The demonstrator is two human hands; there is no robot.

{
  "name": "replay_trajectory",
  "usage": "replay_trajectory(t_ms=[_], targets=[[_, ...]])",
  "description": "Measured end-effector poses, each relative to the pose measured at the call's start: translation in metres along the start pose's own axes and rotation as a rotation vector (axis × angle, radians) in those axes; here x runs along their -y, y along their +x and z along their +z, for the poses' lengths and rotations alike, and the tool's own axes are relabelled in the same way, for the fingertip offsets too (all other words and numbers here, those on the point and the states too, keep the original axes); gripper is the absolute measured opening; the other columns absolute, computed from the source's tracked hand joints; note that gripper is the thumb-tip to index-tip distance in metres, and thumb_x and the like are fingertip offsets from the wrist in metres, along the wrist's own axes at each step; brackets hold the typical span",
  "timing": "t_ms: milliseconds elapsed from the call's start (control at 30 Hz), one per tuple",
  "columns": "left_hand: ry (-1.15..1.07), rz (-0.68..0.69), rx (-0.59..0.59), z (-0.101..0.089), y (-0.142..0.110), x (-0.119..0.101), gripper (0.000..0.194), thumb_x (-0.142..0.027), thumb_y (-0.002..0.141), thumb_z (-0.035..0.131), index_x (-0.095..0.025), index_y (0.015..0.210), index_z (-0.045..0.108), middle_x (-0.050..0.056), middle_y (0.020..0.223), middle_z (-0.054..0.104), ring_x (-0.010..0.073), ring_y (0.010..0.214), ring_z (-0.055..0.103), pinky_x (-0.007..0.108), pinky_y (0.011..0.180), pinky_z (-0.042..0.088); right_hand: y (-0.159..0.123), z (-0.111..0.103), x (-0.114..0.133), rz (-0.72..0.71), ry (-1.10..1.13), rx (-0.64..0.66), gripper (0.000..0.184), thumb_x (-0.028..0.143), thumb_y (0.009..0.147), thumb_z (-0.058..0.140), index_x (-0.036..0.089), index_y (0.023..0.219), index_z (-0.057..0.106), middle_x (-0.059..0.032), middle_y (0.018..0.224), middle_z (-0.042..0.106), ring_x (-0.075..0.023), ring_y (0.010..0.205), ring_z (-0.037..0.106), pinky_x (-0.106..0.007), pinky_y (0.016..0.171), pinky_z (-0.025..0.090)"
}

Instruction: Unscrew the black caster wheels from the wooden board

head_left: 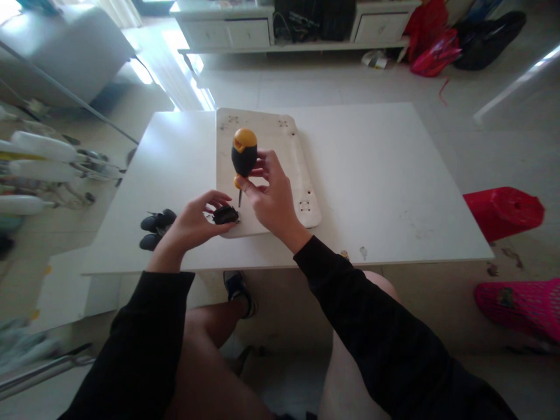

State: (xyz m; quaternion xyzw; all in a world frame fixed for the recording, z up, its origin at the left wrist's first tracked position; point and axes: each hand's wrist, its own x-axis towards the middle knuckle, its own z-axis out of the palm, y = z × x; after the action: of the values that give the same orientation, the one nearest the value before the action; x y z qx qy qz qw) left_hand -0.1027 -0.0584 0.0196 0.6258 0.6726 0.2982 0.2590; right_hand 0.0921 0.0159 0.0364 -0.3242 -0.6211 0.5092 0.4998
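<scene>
A screwdriver (245, 157) with a stubby black and yellow handle is gripped in my right hand (275, 195), its thin shaft pointing down at the board. My left hand (199, 219) has its thumb and fingers around a small black part (226, 214), possibly a caster base, at the near left corner of the cream-coloured board (262, 125). The screwdriver's tip is just above and right of the black part; I cannot tell if it touches anything. Sets of small holes show at the board's corners. Several black caster wheels (151, 230) lie left of my left wrist.
The white table (367, 175) carries the board. A red bucket (503, 213) and a pink basket (520, 306) stand on the floor at right. White bottle-like items (44, 146) are at left. A white cabinet (245, 32) stands beyond the table.
</scene>
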Motion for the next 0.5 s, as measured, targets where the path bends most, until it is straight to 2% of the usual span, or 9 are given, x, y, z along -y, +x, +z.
replay_trajectory(t_ms=[167, 500], targets=[[0.007, 0.021, -0.039, -0.0025, -0.0021, 0.0075, 0.055, -0.042, 0.064, 0.087, -0.023, 0.113, 0.070, 0.008, 0.105, 0.079, 0.0262, 0.097, 0.073, 0.039, 0.087, 0.055, 0.0027, -0.0006, -0.0075, -0.026, -0.012, -0.036, 0.035, 0.026, 0.091, 0.072, 0.027, 0.120, 0.052, -0.0025, 0.111, 0.072, -0.0144, 0.099, 0.071, -0.020, 0.068, 0.060], [-0.034, 0.032, -0.067, -0.0025, -0.0022, 0.0085, 0.056, -0.038, 0.066, 0.087, -0.023, 0.117, 0.068, 0.009, 0.111, 0.079, 0.0263, 0.101, 0.074, 0.037, 0.085, 0.054, -0.0004, -0.0029, -0.0039, -0.027, 0.007, -0.019, 0.035, 0.026, 0.093, 0.073, 0.025, 0.120, 0.051, -0.0023, 0.111, 0.071, -0.0148, 0.099, 0.072, -0.021, 0.070, 0.063]])
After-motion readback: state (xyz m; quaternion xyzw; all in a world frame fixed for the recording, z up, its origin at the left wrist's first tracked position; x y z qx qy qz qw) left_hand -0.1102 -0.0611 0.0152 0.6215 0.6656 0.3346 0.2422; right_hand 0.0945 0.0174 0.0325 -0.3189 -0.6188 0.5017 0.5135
